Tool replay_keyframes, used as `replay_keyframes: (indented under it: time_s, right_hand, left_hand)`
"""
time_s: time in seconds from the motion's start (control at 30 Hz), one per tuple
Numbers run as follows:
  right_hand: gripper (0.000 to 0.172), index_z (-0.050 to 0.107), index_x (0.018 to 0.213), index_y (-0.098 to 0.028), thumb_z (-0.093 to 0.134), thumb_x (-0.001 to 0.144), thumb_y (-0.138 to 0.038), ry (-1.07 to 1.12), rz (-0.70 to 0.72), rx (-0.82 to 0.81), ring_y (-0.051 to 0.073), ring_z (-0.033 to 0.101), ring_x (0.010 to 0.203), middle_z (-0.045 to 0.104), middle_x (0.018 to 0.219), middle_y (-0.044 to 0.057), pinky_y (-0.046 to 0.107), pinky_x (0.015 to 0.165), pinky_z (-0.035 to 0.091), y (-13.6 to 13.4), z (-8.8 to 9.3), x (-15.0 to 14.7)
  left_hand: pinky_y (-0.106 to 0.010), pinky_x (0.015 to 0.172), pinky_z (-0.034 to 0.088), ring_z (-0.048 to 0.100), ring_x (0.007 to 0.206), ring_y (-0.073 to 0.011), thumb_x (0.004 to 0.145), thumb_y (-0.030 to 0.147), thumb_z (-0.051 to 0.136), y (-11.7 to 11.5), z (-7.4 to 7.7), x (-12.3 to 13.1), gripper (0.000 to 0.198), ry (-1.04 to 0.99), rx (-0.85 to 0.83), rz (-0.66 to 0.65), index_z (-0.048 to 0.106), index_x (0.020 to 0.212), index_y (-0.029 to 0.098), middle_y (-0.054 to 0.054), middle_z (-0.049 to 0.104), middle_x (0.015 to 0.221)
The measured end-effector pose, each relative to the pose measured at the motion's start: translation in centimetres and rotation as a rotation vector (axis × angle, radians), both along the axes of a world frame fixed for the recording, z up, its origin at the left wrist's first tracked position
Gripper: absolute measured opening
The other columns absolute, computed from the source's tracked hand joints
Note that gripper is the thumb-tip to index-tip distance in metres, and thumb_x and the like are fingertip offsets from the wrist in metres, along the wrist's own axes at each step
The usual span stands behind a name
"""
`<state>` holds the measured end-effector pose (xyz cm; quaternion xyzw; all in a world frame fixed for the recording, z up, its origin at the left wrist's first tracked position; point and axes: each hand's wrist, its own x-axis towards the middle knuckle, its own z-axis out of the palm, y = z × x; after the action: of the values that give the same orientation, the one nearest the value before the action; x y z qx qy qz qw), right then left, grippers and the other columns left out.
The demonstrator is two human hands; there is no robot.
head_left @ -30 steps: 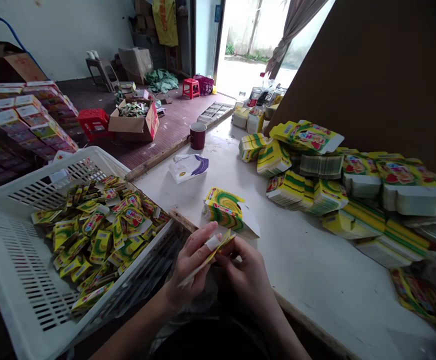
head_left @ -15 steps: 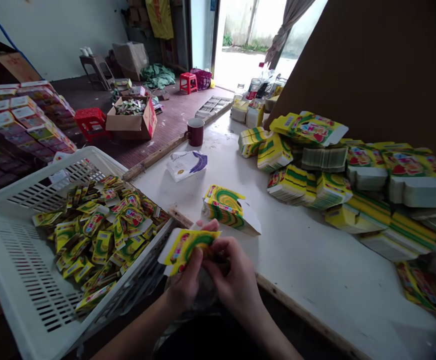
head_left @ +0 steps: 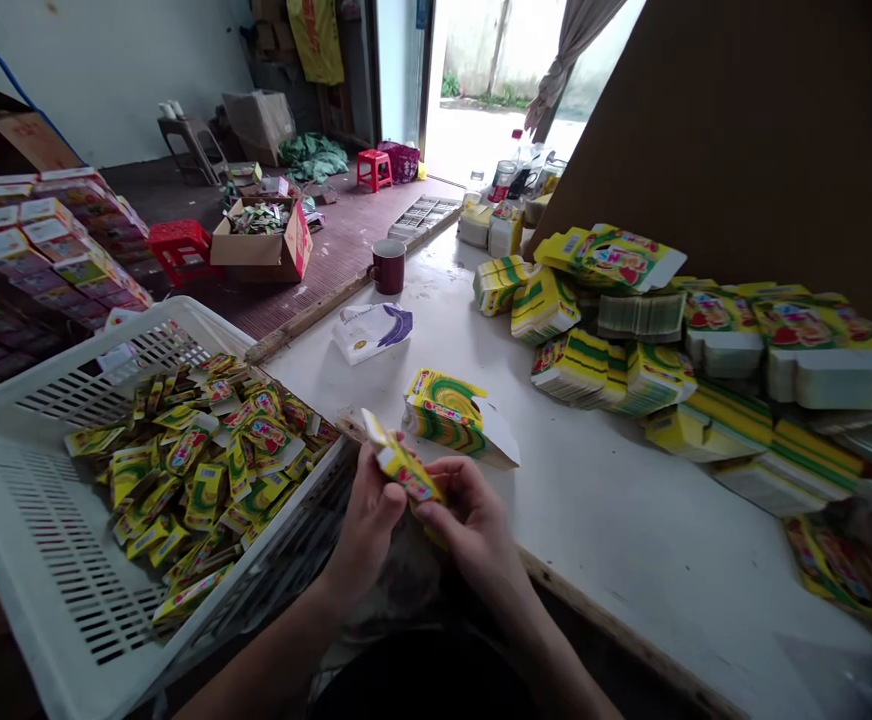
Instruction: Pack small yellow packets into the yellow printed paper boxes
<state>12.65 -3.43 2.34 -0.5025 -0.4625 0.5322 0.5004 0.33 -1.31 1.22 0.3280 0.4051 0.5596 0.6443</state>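
Observation:
Between my hands, over the table's near edge, is a small yellow and green printed carton (head_left: 403, 470), tilted with its white end flap up at the left. My left hand (head_left: 368, 510) is closed on its left side, thumb in front. The fingers of my right hand (head_left: 470, 515) pinch its lower right end. Just beyond lies a short stack of flat cartons (head_left: 447, 410) of the same print on the white table. To my left, a white plastic basket (head_left: 38, 460) holds many small yellow cartons (head_left: 203, 490) in a loose heap.
Piles of flat yellow cartons (head_left: 616, 370) cover the table's right side by a brown board (head_left: 743, 130). A tissue pack (head_left: 372, 332) and a dark red mug (head_left: 389, 266) stand farther back. On the floor are a cardboard box (head_left: 260, 250) and red stools (head_left: 181, 250).
The carton has gone from flat and broad to turned on edge, its narrow side now showing. My left hand has shifted slightly left, and both hands still hold it.

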Motion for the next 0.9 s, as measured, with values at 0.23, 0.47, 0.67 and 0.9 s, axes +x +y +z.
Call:
replay_keyframes:
  time_s: [0.23, 0.47, 0.67, 0.9]
  right_hand:
    - [0.007, 0.072, 0.088, -0.023, 0.066, 0.086, -0.019, -0.356, -0.001, 0.303, 0.016, 0.062, 0.071, 0.072, 0.079, 0.0, 0.027, 0.065, 0.049, 0.4, 1.9, 3.9]
    - [0.036, 0.061, 0.121, -0.036, 0.062, 0.09, -0.019, -0.828, 0.179, 0.751, 0.027, 0.051, 0.122, 0.067, 0.122, 0.002, 0.051, 0.112, 0.028, -0.2, 2.7, 3.6]
    - [0.07, 0.026, 0.147, -0.028, 0.063, 0.089, -0.041, -0.167, -0.181, 0.209, 0.033, 0.037, 0.139, 0.035, 0.153, 0.013, 0.055, 0.11, 0.037, -0.4, 1.1, 2.2]
    - [0.076, 0.026, 0.147, -0.021, 0.067, 0.085, -0.038, 0.433, 0.002, -0.145, 0.03, 0.056, 0.125, 0.059, 0.136, 0.014, 0.05, 0.108, 0.043, -0.2, 0.8, 0.6]
  left_hand:
    - [-0.039, 0.095, 0.05, 0.066, 0.102, -0.027, 0.082, 0.061, 0.061, 1.3, 2.2, -3.2, 0.051, 0.077, 0.035, -0.115, 0.071, 0.107, 0.019, -0.01, 0.073, 0.109]
    - [-0.044, 0.103, 0.044, 0.056, 0.12, -0.0334, 0.064, 0.048, 0.082, 0.9, 3.0, -4.3, 0.085, 0.698, 0.311, -0.48, 0.048, 0.138, 0.024, -0.011, 0.06, 0.133]
    - [-0.037, 0.081, 0.053, 0.065, 0.097, -0.0275, 0.074, 0.034, 0.076, -0.3, 0.8, -2.1, 0.079, 0.951, 0.484, -0.299, 0.034, 0.14, 0.025, -0.01, 0.065, 0.115]
    - [-0.036, 0.077, 0.052, 0.064, 0.094, -0.0262, 0.073, 0.017, 0.068, -0.5, 1.0, -2.0, 0.063, 1.081, 0.672, -0.279, 0.035, 0.126, 0.028, -0.009, 0.06, 0.114]
